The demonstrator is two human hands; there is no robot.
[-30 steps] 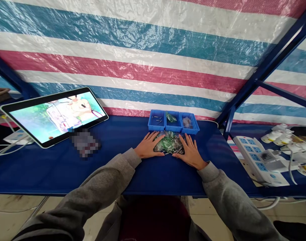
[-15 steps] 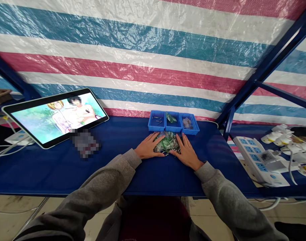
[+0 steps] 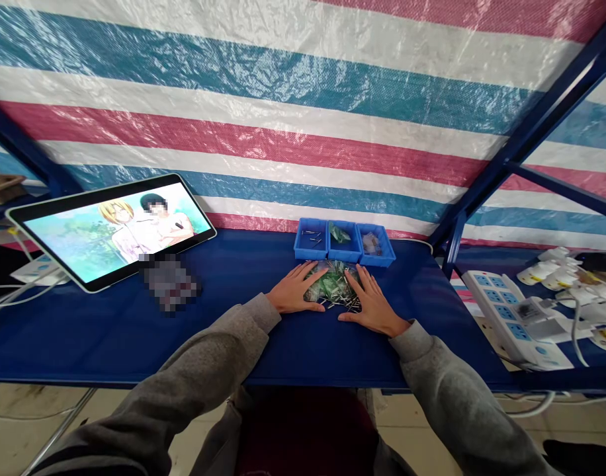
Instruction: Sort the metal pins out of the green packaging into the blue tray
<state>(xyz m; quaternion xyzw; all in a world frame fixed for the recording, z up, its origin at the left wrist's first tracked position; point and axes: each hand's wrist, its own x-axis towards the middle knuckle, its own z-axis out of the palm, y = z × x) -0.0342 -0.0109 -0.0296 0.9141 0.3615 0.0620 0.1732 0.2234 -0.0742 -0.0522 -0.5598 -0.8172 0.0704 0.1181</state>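
Note:
A loose pile of small metal pins or screws mixed with green and clear plastic pieces (image 3: 334, 285) lies on the blue table. My left hand (image 3: 296, 289) rests against its left side with fingers spread. On the right side my right hand (image 3: 375, 304) lies open, its fingers stretched along the pile's edge. Just behind the pile stand three blue bins in a row. The left bin (image 3: 311, 251) has a few metal pins, the middle bin (image 3: 343, 253) green plastic pieces, and the right bin (image 3: 376, 258) clear or pale pieces.
On the left a tablet (image 3: 149, 231) leans with a cartoon on its screen, and a blurred object (image 3: 171, 284) lies before it. A white power strip (image 3: 511, 317) and several white bottles (image 3: 556, 271) are at the right. A striped tarp (image 3: 283, 132) hangs behind the table.
My right hand has shifted slightly, its thumb now lower and farther out from the pile. More of the metal pieces show at the pile's front right. My left hand stays nearly still.

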